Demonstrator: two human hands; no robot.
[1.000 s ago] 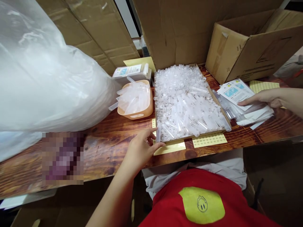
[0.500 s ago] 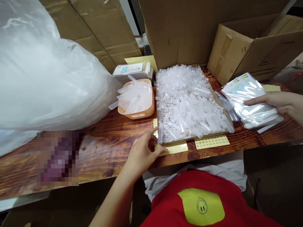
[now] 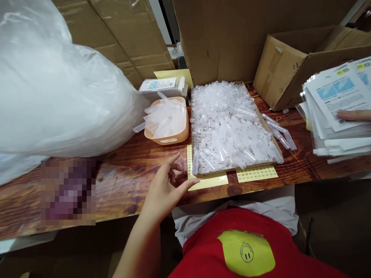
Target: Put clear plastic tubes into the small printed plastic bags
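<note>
- The left hand, thumb and fingers parted, holds nothing, beside the near left corner of the shallow brown cardboard tray.
- At right, the right hand, partly out of view, grips clear plastic packets with white-and-blue cards.
- The packets seem gathered; frosted plastic tubes lie loose, heaped in the tray, several right of it.

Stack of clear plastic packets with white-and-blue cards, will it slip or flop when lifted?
Probably slippery: the stack shows shiny plastic edges. Its uneven layers in the right hand may slide apart. The front card looks flat, so much flopping seems unlikely.
</note>
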